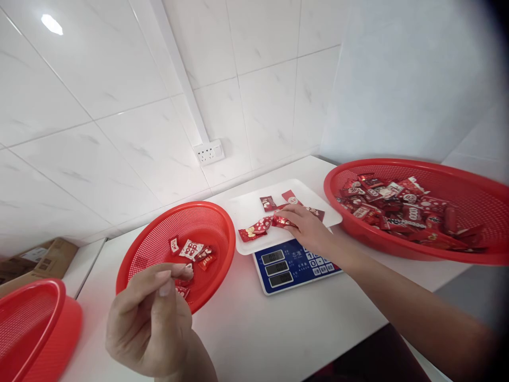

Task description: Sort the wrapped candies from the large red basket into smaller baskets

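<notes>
My right hand (pixel 306 227) reaches onto the white tray (pixel 246 208) of a blue digital scale (pixel 292 265), its fingers pinched on a red wrapped candy (pixel 281 221). Several red candies lie around it on the tray. My left hand (pixel 153 318) hovers over the near rim of a small red mesh basket (pixel 159 241), fingers curled with thumb and fingertips close together; whether it holds anything is unclear. A few red and white candies (pixel 193 252) lie in that basket.
A large red mesh basket (pixel 473 199) full of red candies stands at the right. Another red basket (pixel 35 313) sits at the lower left, beside cardboard boxes (pixel 43 257). A wall socket (pixel 209 152) is on the tiled wall behind the white counter (pixel 278 329).
</notes>
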